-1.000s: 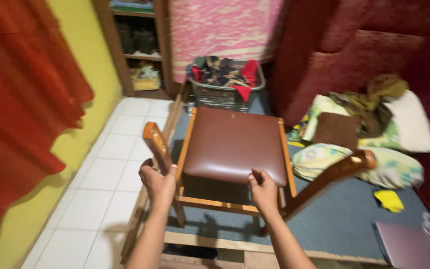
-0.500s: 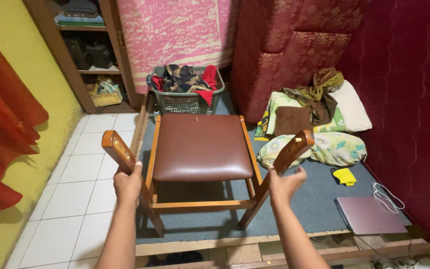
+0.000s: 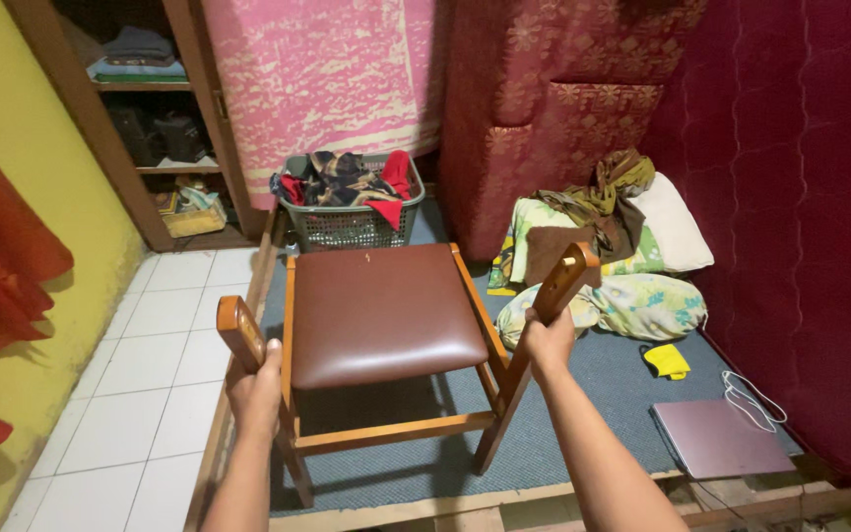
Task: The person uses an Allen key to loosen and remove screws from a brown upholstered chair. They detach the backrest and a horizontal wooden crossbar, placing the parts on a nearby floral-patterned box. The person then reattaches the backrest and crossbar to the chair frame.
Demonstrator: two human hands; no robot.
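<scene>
On a grey-blue carpeted platform (image 3: pixel 632 394) beside white floor tiles stands a wooden chair (image 3: pixel 386 325) with a glossy brown padded seat, its two rear posts gripped by the left hand (image 3: pixel 256 386) and, seemingly as firmly, the right hand (image 3: pixel 547 343), a laundry basket (image 3: pixel 347 212) behind.

One wooden chair (image 3: pixel 386 315) with two upright posts, gripped by two hands. One laundry basket (image 3: pixel 347 222), one closed laptop (image 3: pixel 721 438), one yellow cloth (image 3: pixel 667 360). Three pillows lie piled at the right
</scene>
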